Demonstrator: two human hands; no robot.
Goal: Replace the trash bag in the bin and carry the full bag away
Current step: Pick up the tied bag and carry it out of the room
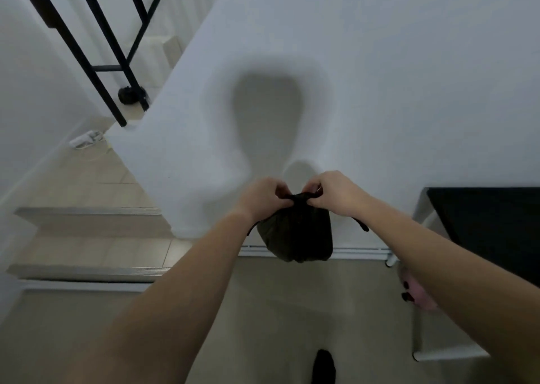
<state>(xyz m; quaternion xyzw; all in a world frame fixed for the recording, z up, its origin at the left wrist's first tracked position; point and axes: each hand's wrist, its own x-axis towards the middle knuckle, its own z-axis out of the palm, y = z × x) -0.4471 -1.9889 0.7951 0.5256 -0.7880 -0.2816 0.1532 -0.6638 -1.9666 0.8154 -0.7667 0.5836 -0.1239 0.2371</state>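
My left hand [264,198] and right hand [333,192] both pinch the bag [296,234] neck, holding it in mid-air before the wall [380,76]. I judge I'm tying it; next, cinch the knot, then carry it off.

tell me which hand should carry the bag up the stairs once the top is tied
Probably the right hand. Both hands pinch the gathered top of the black trash bag, but the stairs and the black railing lie on the left, so the left hand would be free for the rail.
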